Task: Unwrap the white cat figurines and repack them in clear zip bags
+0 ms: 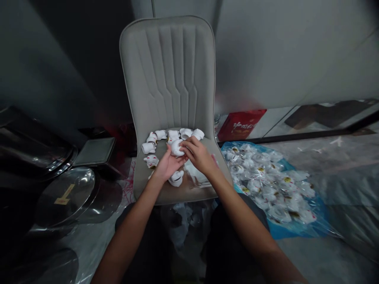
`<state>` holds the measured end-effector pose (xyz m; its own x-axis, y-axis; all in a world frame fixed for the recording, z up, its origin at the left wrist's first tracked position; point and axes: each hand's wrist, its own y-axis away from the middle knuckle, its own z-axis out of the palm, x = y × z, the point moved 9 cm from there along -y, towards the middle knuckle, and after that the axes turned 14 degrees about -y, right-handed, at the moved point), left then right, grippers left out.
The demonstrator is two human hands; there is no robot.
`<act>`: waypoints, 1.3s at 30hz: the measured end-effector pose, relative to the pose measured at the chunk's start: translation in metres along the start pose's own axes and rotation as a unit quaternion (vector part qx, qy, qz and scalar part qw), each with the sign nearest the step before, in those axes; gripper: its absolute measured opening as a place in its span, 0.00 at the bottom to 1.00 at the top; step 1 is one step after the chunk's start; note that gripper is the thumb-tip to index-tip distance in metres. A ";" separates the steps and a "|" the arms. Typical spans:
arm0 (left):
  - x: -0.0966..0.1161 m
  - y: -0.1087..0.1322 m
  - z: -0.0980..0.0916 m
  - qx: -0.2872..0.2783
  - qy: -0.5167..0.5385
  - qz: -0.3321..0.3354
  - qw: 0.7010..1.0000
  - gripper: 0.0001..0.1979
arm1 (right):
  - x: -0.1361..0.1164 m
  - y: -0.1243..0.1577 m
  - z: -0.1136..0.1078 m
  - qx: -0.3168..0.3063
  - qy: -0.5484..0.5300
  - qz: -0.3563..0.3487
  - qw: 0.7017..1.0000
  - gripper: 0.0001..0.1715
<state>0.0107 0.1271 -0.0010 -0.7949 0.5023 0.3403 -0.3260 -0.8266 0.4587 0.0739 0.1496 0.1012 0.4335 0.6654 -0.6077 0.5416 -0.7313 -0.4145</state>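
Note:
Both my hands meet over the seat of a grey upholstered chair (174, 193). Between them is a small white ceramic beckoning-cat figurine (177, 148). My left hand (167, 164) cradles it from below and my right hand (197, 154) presses on it from the right, its fingers over the top. Several more white figurines (151, 161) lie on their sides around the seat's far and left parts. One of them (176, 178) rests just under my left wrist. A clear plastic wrapper (192, 173) lies by my right wrist.
A blue plastic sheet (296, 221) to the right carries many plastic-wrapped figurines. A red box (241, 125) stands behind it. Shiny round metal discs (66, 196) and a dark tablet-like slab (94, 152) sit on the left, and the chair back (168, 71) rises ahead.

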 end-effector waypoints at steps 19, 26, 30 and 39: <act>0.079 0.015 -0.029 0.112 -0.368 0.358 0.851 0.23 | 0.049 0.005 0.031 0.111 -0.315 0.160 0.929 0.18; 0.113 0.020 -0.044 0.261 -0.760 0.355 0.478 0.22 | 0.109 0.013 0.008 0.102 -0.229 0.211 0.945 0.19; 0.103 0.000 -0.047 0.269 -0.838 0.246 0.407 0.23 | 0.112 0.014 -0.001 0.074 -0.164 0.183 0.967 0.16; 0.103 -0.011 -0.046 0.240 -0.835 0.238 0.434 0.19 | 0.158 -0.056 0.009 0.036 -0.009 0.229 0.973 0.20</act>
<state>-0.0914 0.1766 -0.0090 0.8967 0.1192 0.4262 0.1354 -0.9908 -0.0078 0.1054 0.2946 0.0229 0.6041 0.2648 -0.7516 0.2429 -0.9595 -0.1428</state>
